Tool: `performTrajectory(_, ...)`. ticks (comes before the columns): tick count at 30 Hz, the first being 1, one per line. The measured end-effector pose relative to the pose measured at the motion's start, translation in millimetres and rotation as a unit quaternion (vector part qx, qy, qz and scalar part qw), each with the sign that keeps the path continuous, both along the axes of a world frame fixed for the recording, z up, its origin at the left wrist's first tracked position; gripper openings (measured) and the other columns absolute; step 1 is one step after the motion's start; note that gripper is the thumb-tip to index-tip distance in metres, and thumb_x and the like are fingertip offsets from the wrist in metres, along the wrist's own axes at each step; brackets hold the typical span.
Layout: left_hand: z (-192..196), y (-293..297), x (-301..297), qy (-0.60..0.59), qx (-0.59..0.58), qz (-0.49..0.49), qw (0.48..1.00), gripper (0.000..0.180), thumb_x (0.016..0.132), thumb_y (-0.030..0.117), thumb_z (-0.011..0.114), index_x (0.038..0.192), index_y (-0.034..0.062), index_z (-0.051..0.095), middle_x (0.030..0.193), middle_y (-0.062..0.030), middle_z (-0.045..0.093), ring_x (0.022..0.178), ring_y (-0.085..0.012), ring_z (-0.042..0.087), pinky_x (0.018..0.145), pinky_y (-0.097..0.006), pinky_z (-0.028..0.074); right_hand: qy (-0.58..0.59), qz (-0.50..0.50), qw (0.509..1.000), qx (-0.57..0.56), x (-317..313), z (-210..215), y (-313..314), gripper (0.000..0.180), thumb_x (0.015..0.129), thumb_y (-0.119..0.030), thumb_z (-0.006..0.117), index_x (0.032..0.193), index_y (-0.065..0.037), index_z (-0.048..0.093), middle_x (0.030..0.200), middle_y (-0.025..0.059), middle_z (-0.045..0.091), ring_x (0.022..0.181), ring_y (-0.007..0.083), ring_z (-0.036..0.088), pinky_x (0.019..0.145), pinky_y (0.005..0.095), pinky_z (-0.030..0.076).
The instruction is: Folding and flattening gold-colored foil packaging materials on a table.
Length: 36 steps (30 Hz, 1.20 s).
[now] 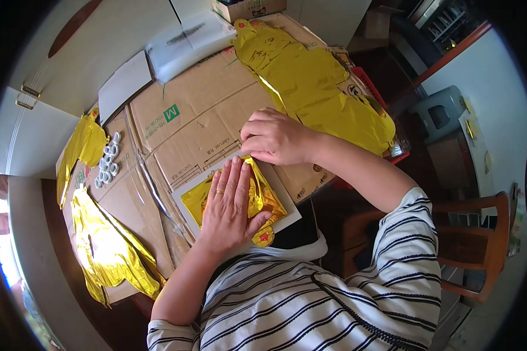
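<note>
A folded gold foil balloon (269, 199) lies on a pale flat card (187, 219) at the table's near edge, close to my body. Flat across the foil, my left hand (228, 202) presses down with its fingers stretched out; a ring shows on one finger. Just past the card's far edge, my right hand (275, 137) is closed in a pinch by the foil's upper corner. What its fingertips hold, if anything, is hidden. A rounded foil tab with a red mark (264, 237) sticks out on the near side of the card.
Flattened cardboard (181, 134) covers the table. A large flat gold foil balloon (316, 82) lies at the far right; others (108, 245) lie at the left. Beside them sit several small white rings (107, 161). Clear plastic bags (187, 44) rest at the back. A wooden chair (468, 234) stands right.
</note>
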<state>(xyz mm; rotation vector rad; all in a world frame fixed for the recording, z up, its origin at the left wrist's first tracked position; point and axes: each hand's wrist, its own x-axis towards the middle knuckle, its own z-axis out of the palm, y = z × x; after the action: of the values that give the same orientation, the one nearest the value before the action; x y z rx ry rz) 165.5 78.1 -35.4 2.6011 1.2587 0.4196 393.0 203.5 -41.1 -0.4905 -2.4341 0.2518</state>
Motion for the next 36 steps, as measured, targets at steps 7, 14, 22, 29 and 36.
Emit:
performTrajectory(7,0.3,-0.3,-0.3,-0.008,-0.004,0.003,1.0,0.096,0.097,0.062,0.056,0.159,-0.0054,0.028,0.163,-0.0293,0.032,0.153,-0.0421,0.029,0.125,-0.053,0.022,-0.012,0.007,0.998,0.053,-0.1,4.8,0.2,0.012,0.078,-0.016,0.079,0.084,-0.013,0.068,0.092,0.0006,0.062,0.097,0.0226,0.059,0.093,0.0384,0.047)
performTrajectory(14,1.1,-0.7,0.0,-0.005,0.001,0.002,1.0,0.097,0.096,0.062,0.057,0.159,-0.0052,0.028,0.162,-0.0295,0.032,0.153,-0.0426,0.03,0.125,-0.053,0.022,-0.043,0.015,0.978,0.202,-4.4,3.9,1.1,0.008,0.08,-0.015,0.065,0.075,-0.011,0.061,0.082,0.0022,0.059,0.088,0.0214,0.06,0.092,0.038,0.048)
performTrajectory(22,-0.1,-0.8,0.0,0.019,0.006,0.002,1.0,0.094,0.097,0.064,0.054,0.159,-0.0036,0.032,0.163,-0.0282,0.032,0.154,-0.0419,0.028,0.126,-0.053,0.021,-0.088,0.048,0.965,0.243,-2.9,8.9,-2.3,0.008,0.077,-0.014,0.064,0.074,-0.008,0.063,0.082,0.0031,0.06,0.086,0.0207,0.06,0.094,0.0383,0.05)
performTrajectory(29,-2.6,-1.9,0.2,0.039,0.006,0.006,0.999,0.092,0.098,0.066,0.05,0.159,-0.0004,0.033,0.163,-0.0279,0.031,0.155,-0.0415,0.025,0.126,-0.053,0.019,-0.155,0.047,0.945,0.283,-6.1,18.0,-11.7,0.01,0.077,-0.015,0.064,0.073,-0.006,0.068,0.085,0.004,0.063,0.092,0.0208,0.061,0.098,0.0385,0.048)
performTrajectory(36,0.8,-1.6,0.5,0.032,-0.008,0.001,0.999,0.09,0.099,0.063,0.051,0.16,-0.0009,0.032,0.164,-0.0294,0.028,0.155,-0.0434,0.023,0.126,-0.053,0.017,-0.16,-0.072,0.97,0.17,4.7,22.1,-35.4,0.03,0.085,-0.017,0.065,0.108,0.001,0.07,0.11,0.0102,0.067,0.103,0.0253,0.062,0.105,0.0415,0.045)
